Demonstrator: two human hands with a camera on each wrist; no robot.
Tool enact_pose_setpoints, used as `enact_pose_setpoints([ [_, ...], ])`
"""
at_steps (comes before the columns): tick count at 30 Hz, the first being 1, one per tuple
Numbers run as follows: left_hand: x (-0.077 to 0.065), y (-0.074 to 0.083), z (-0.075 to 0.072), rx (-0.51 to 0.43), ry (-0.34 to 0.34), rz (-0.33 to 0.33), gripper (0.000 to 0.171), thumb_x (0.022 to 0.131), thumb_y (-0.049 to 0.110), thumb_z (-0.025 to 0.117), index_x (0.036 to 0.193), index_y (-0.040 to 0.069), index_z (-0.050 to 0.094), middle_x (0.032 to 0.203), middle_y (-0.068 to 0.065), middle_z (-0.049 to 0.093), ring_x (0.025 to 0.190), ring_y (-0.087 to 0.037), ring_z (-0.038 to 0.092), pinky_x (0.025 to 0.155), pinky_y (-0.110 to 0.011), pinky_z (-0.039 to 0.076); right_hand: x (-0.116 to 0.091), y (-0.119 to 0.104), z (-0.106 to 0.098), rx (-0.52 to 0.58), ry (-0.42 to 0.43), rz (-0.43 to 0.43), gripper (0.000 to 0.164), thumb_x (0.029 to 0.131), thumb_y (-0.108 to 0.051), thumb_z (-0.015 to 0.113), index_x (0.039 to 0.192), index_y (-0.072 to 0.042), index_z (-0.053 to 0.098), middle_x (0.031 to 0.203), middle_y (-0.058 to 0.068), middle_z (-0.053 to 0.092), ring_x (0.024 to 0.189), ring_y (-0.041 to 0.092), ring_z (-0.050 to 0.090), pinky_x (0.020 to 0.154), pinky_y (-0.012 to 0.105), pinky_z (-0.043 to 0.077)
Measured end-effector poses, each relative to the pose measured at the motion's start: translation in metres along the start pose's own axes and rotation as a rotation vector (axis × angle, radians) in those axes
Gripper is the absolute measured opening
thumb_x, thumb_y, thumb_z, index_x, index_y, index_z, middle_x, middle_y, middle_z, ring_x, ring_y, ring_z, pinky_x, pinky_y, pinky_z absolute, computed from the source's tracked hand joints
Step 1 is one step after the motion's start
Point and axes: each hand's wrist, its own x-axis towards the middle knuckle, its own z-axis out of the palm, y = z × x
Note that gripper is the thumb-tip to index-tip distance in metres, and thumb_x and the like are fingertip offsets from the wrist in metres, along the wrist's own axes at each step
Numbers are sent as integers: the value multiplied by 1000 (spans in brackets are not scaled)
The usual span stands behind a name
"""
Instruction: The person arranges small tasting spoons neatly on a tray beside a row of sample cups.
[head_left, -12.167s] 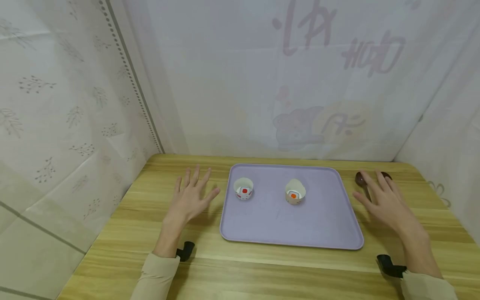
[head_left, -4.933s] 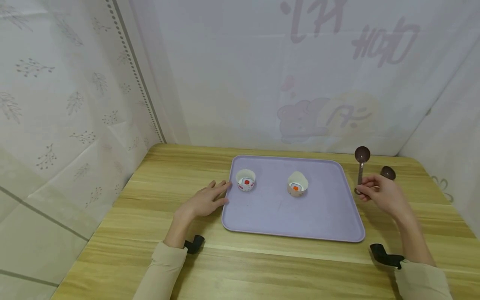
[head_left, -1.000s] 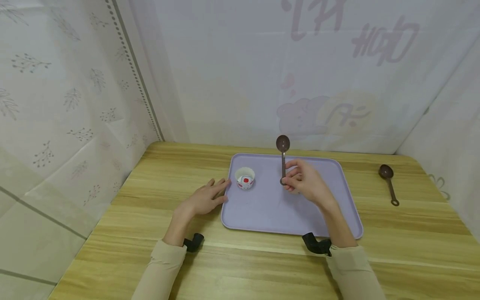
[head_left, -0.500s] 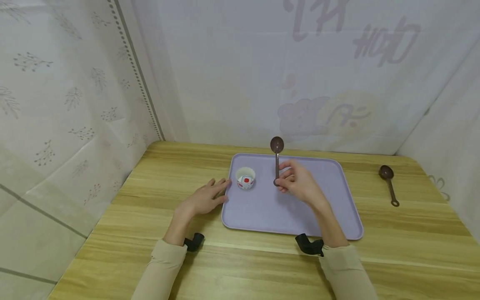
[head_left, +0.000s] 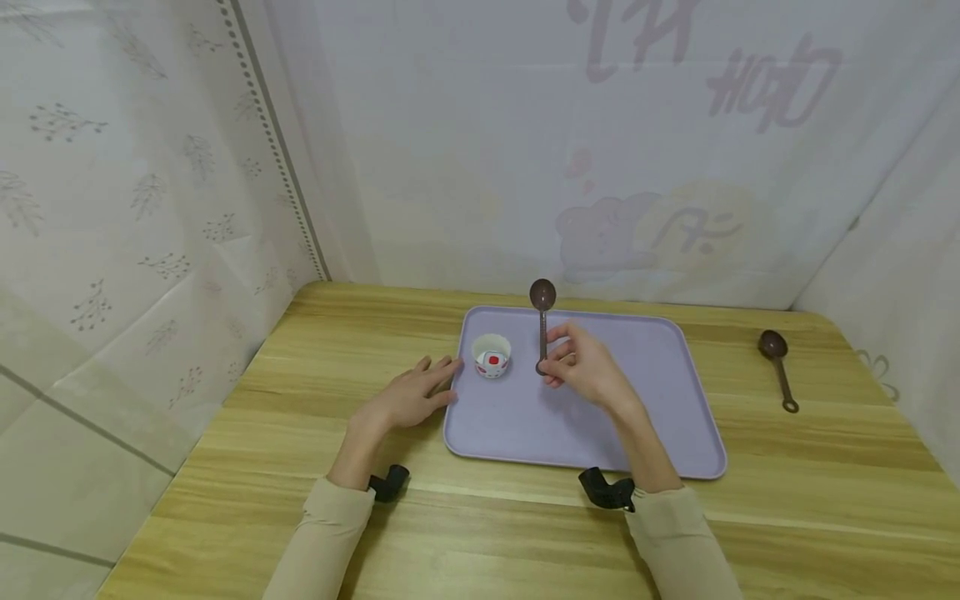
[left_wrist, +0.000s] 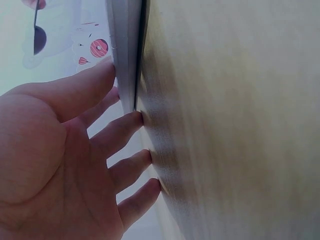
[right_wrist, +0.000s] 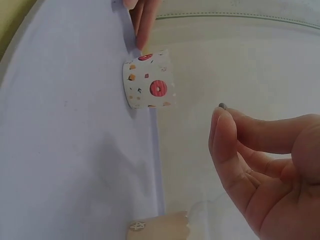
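My right hand [head_left: 585,367] pinches a brown measuring spoon [head_left: 542,296] by the end of its handle, the bowl pointing away from me, above the lilac tray [head_left: 525,433]. In the right wrist view only a tiny dark tip of the handle [right_wrist: 222,106] shows past the fingertips. Left of the spoon stands a white paper baking cup [head_left: 492,358] with red doughnut prints and a red mark inside. A beige paper cup [right_wrist: 157,227] shows partly in the right wrist view; in the head view my right hand hides it. My left hand [head_left: 405,400] lies with extended fingers at the tray's left edge.
A second brown measuring spoon [head_left: 778,367] lies on the wooden table [head_left: 450,533], right of the tray. Printed pale curtains [head_left: 450,167] hang behind the table and along both sides. Black wrist mounts [head_left: 607,490] stick out from both sleeves.
Over the last second my right hand has carried the spoon slowly left across the tray, closer to the doughnut-print cup. Earlier it gripped this spoon right of the tray. The left hand stays put lately.
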Motion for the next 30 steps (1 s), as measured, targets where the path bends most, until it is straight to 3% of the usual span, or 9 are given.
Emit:
enact_pose_setpoints([
  [13,1,0,0,-2,-7,-3,58,107,27,52,160,13,32,164,-15,27,150,-48,12,117,-66,15,6,8,12,32,-53,16,38,94,6,66,126,9,46,91,21,69,76,38,71,71,46,61],
  [24,1,-1,1,-2,-8,-16,59,107,28,52,160,15,32,164,-13,26,151,-46,11,118,-66,14,10,19,21,-47,-72,52,33,92,5,69,120,6,50,86,15,72,68,24,71,68,40,61],
  [30,1,-2,1,-2,-6,-17,59,107,28,53,160,15,32,164,-13,26,151,-46,11,118,-65,14,12,23,22,-30,-72,82,35,91,6,70,121,8,50,87,17,72,67,25,71,67,38,61],
])
